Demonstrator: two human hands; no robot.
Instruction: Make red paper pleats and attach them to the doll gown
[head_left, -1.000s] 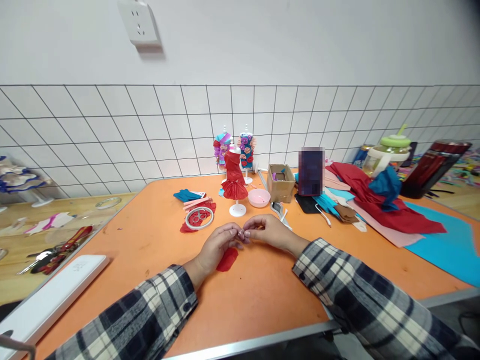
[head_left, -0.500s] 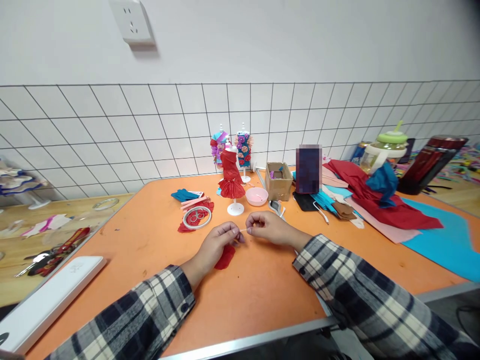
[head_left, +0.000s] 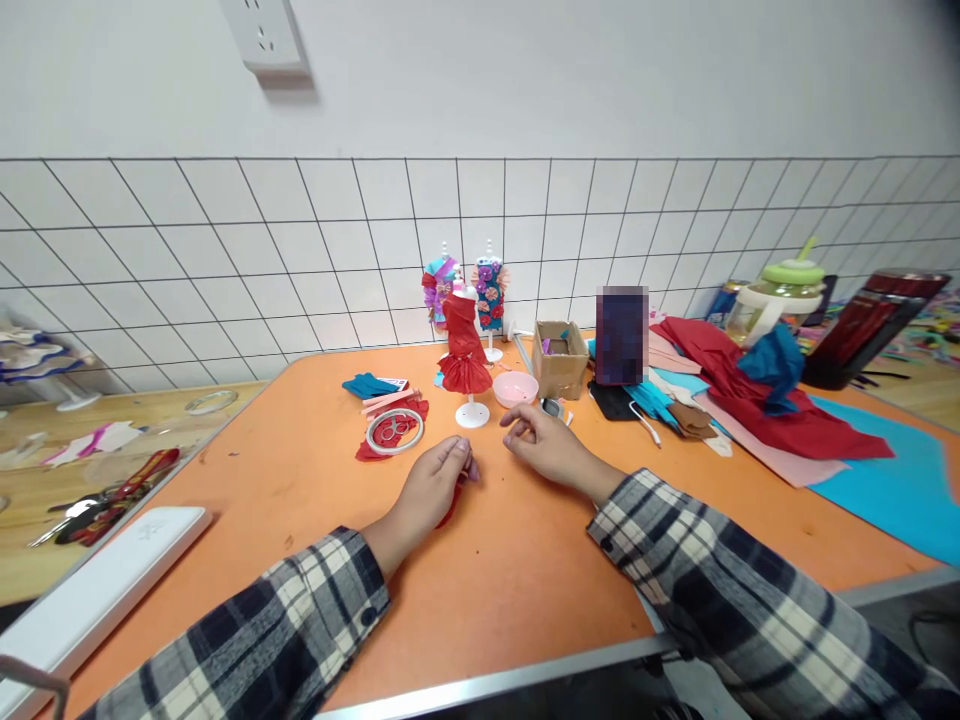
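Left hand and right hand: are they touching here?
Apart. The head view shows a strip of orange tabletop between the fingertips of the left hand and the right hand.

My matt cloth sleeves (head_left: pixel 300 612) right here, thin matt scrap (head_left: pixel 451 507), crinkled dress (head_left: pixel 464 365) ahead, smooth tabletop (head_left: pixel 525 590) under me, smooth plastic bowl (head_left: pixel 515 400), dull cardboard box (head_left: pixel 559 377), glossy flask (head_left: pixel 870 328)

Left hand (head_left: pixel 427 485): fingertips pinched, partly covering 1 red fabric piece (head_left: pixel 451 506). Right hand (head_left: pixel 553 452): fingers curved, near 1 round pink bowl (head_left: pixel 516 399). 1 red-dressed white mannequin (head_left: pixel 463 350) stands upright on the orange tabletop (head_left: pixel 300 480).
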